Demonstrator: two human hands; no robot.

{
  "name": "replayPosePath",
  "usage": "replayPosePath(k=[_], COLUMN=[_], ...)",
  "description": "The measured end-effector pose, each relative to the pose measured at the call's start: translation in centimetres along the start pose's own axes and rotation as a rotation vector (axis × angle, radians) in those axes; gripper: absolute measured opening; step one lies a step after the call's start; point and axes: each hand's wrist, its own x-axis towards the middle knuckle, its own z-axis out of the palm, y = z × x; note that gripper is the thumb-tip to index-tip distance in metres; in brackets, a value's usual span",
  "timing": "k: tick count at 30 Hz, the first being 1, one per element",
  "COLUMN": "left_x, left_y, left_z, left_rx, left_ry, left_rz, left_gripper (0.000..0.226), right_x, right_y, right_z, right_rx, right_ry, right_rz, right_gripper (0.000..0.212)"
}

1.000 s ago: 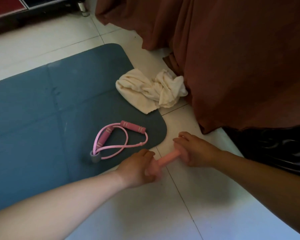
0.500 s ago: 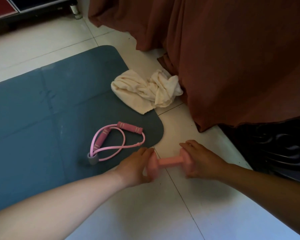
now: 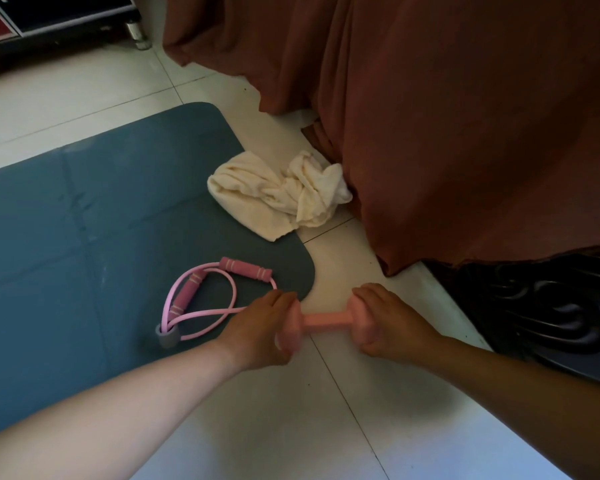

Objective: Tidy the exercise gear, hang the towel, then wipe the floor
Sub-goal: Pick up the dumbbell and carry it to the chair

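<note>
A small pink dumbbell (image 3: 323, 320) lies crosswise just above the white tile floor beside the mat's corner. My left hand (image 3: 260, 330) wraps its left head and my right hand (image 3: 385, 320) wraps its right head, so only the bar and parts of the heads show. On the blue-grey exercise mat (image 3: 84, 220) lies a pink resistance band (image 3: 201, 299) with two foam handles and a grey joint. A crumpled cream towel (image 3: 284, 192) rests half on the mat's edge and half on the tiles.
A rust-brown cloth (image 3: 447, 116) hangs down to the floor at the right and back. Dark carved wooden furniture (image 3: 541, 306) stands at the right. A cabinet on a metal foot (image 3: 137, 32) is at the top left. White tiles (image 3: 291, 427) stretch toward me.
The dumbbell has turned from tilted to level across the view. My hands have shifted apart onto its two heads. The camera view has moved slightly down the room.
</note>
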Motion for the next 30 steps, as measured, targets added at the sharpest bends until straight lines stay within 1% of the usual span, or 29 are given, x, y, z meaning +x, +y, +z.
replayPosePath(k=[2,4,7,12,15,17,20,24,26,27,30], left_x=[0.1,0.2,0.4,0.7,0.7,0.5,0.3,0.2,0.2,0.3,0.5], left_y=[0.1,0.2,0.3,0.4,0.2,0.1,-0.3,-0.5,-0.5,-0.4,-0.1], left_z=[0.2,0.3,0.3,-0.3,-0.4,-0.4,-0.4,0.0,0.2,0.1,-0.9], left_rx=[0.006,0.016,0.007,0.006,-0.001,-0.009,0.018,0.002,-0.001,-0.005,-0.022], left_ry=[0.001,0.005,0.015,0.007,0.019,0.016,-0.002,-0.002,-0.017,-0.026,-0.03], left_rz=[-0.001,0.005,-0.003,-0.013,-0.001,-0.007,-0.013,-0.019,-0.004,-0.001,-0.009], left_gripper=[0.093,0.094,0.085,0.068,0.071,0.074,0.071,0.069,0.073,0.071,0.051], right_x=[-0.1,-0.2,-0.2,0.4,0.5,0.5,0.6,0.7,0.8,0.9,0.9], right_y=[0.0,0.0,-0.2,0.0,-0.1,-0.3,-0.5,-0.7,-0.5,-0.6,-1.1], right_z=[-0.1,-0.4,-0.8,-1.3,-1.6,-1.5,-1.2,0.1,0.4,0.2,-1.6], right_rx=[0.013,-0.006,-0.035,-0.009,-0.003,-0.01,-0.023,-0.011,-0.008,-0.001,0.005], right_ry=[-0.018,-0.031,-0.027,-0.017,-0.004,0.003,-0.01,-0.024,-0.001,0.004,-0.011], right_rz=[0.011,-0.002,-0.03,-0.06,-0.068,-0.07,-0.071,-0.045,-0.064,-0.069,-0.076], right_gripper=[0.103,0.105,0.097,0.083,0.076,0.077,0.082,0.098,0.092,0.087,0.081])
